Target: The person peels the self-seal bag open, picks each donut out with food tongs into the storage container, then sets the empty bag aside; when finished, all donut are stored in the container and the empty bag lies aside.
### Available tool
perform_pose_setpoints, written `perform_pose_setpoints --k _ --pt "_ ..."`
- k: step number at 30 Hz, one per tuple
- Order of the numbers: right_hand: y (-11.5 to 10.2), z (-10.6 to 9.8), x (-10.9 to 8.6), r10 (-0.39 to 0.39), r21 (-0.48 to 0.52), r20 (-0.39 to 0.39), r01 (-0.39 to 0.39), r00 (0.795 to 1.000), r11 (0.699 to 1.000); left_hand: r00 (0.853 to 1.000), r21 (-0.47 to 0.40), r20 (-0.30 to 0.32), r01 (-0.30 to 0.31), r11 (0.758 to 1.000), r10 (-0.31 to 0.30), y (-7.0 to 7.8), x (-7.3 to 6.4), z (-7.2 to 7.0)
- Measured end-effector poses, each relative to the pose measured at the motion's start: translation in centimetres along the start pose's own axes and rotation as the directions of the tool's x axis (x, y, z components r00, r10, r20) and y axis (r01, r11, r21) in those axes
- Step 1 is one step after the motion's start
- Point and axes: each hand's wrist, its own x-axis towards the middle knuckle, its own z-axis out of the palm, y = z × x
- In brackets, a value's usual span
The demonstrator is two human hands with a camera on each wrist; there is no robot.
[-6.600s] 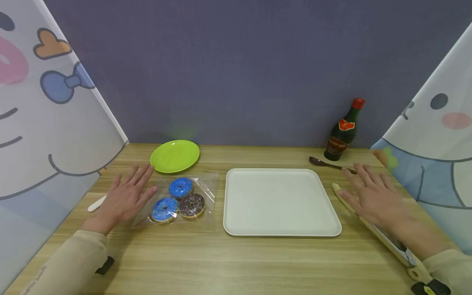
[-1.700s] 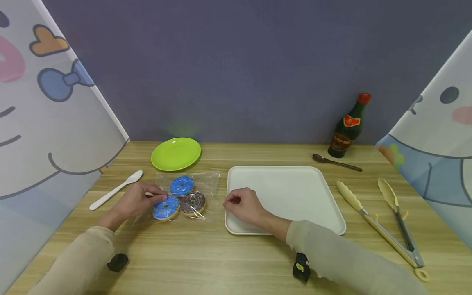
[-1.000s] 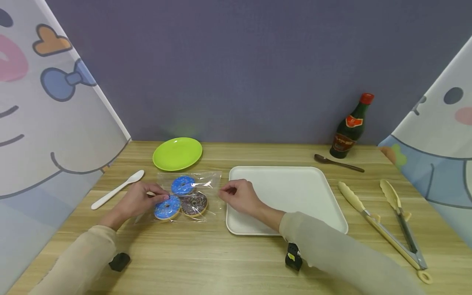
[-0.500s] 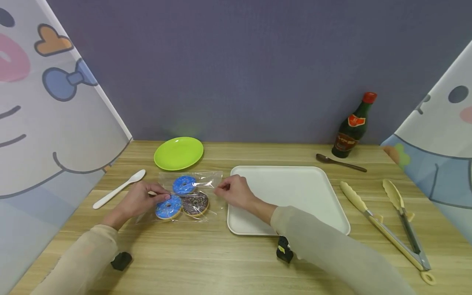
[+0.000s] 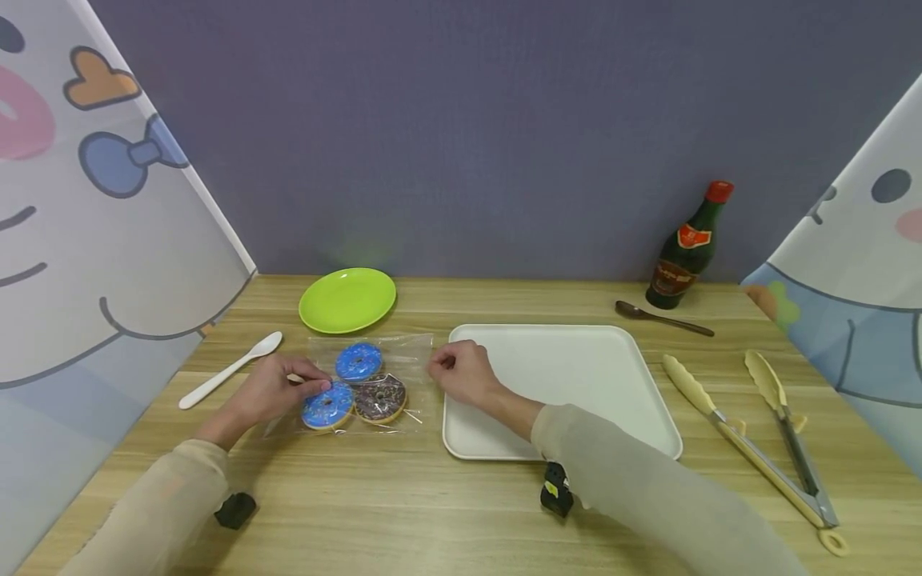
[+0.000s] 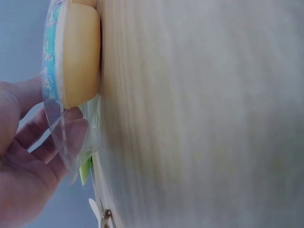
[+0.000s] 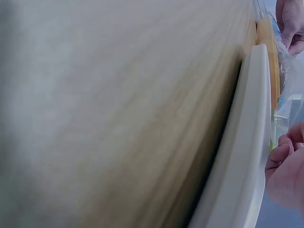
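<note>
Two blue-iced donuts point(image 5: 358, 362) and a dark brown one point(image 5: 380, 399) with sprinkles lie in a clear plastic bag point(image 5: 412, 352) on the table. My left hand point(image 5: 270, 392) pinches the bag at its left, the thumb against the front blue donut. In the left wrist view clear film passes between that hand's thumb and fingers point(image 6: 35, 133). At the bag's right edge, above the rim of the white tray point(image 5: 562, 392), my right hand point(image 5: 467, 373) has its fingers curled, thumb and forefinger pinching the film. The right wrist view shows these fingertips point(image 7: 278, 154) at the film.
A green plate point(image 5: 347, 300) sits behind the bag, and a white spoon point(image 5: 230, 370) left of it. Towards the right are tongs point(image 5: 767, 448), a dark brown spoon point(image 5: 663, 318) and a green bottle point(image 5: 687, 252) with a red cap.
Both hands started flat and apart at the sides. The left came to the bag's left part and stays there. The right crossed over the tray to the bag's right edge.
</note>
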Motion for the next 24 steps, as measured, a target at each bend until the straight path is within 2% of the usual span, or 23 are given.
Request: perform_pose_setpoints --k 11,18,24 --pt "0.6 -0.6 -0.5 0.022 -0.008 -0.032 -0.022 0.999 1.0 1.0 0.004 0.009 0.015 1.0 -0.015 0.2 0.0 -0.1" --pt "1.1 -1.0 -0.9 0.044 -0.024 -0.02 -0.044 0.999 0.999 0.999 -0.004 0.022 0.026 1.0 -0.026 0.3 0.0 -0.2" --pt "1.4 -1.2 -0.7 0.002 -0.028 -0.021 -0.003 1.0 1.0 1.0 -0.005 0.017 0.013 1.0 -0.013 0.3 0.1 -0.2"
